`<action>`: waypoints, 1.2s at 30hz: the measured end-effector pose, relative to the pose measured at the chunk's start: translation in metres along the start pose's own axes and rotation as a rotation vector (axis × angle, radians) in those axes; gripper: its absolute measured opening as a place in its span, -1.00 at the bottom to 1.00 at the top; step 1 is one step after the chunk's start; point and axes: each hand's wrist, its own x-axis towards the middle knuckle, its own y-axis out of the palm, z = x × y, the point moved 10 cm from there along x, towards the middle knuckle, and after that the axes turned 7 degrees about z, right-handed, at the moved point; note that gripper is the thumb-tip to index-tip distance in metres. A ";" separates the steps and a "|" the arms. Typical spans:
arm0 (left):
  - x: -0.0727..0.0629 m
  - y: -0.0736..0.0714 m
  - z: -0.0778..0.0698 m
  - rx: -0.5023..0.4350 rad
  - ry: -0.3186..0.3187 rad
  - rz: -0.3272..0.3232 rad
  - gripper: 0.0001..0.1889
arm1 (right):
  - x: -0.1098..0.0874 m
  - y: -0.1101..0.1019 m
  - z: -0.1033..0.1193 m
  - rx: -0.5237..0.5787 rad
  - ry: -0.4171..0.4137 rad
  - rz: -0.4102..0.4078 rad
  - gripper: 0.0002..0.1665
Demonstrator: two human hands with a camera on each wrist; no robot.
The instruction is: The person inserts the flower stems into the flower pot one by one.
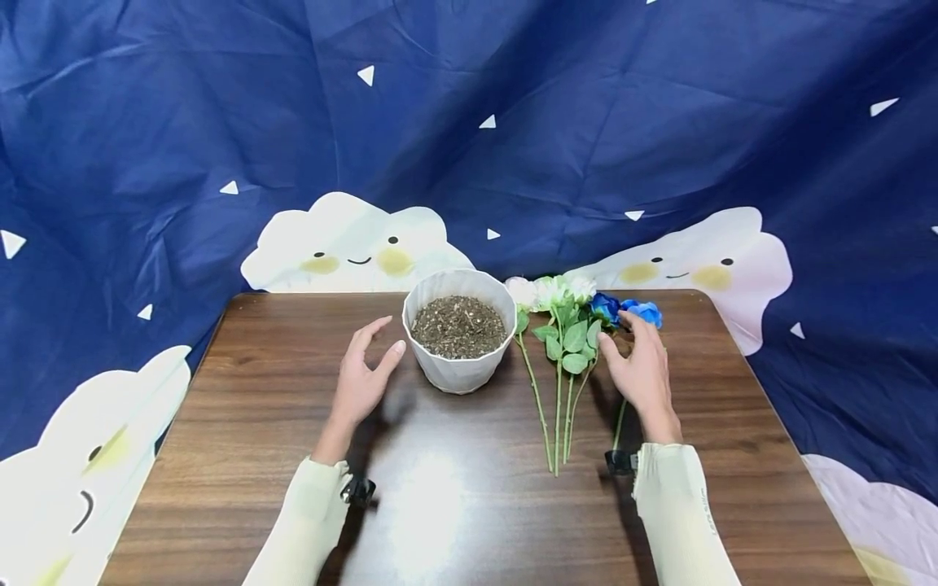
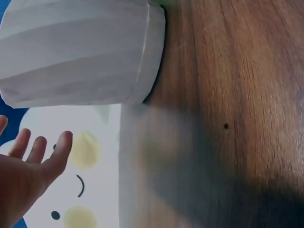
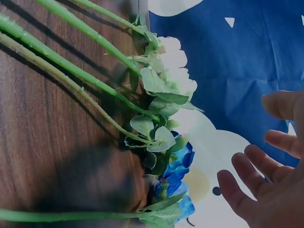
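A white faceted flower pot (image 1: 456, 376) filled with dark soil (image 1: 459, 327) stands upright near the back of the table. My left hand (image 1: 362, 376) hovers just left of it, fingers spread and holding nothing; the left wrist view shows the pot's side (image 2: 80, 52) beyond the fingertips. To the right of the pot lie several artificial flowers with green stems, white blooms (image 1: 551, 293) and blue blooms (image 1: 605, 308). My right hand (image 1: 641, 373) is over the blue ones, fingers apart with nothing between them. In the right wrist view, the blue flowers (image 3: 180, 161) lie beside the hand.
The brown wooden table (image 1: 256, 456) ends at a dark blue cloth backdrop (image 1: 469, 122) printed with white clouds and triangles. Flower stems (image 1: 557, 415) extend toward the front of the table. A dark camera band (image 1: 357, 491) sits on the left wrist.
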 end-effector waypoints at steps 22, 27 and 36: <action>0.008 0.013 0.001 -0.395 -0.087 0.040 -0.51 | -0.001 0.004 -0.065 0.152 0.269 0.044 -0.36; 0.009 0.016 0.001 -0.404 -0.092 0.029 -0.53 | -0.003 0.002 -0.081 0.183 0.331 0.029 -0.32; 0.011 0.018 0.001 -0.446 -0.107 -0.002 -0.52 | -0.008 0.001 -0.108 0.266 0.450 0.014 -0.30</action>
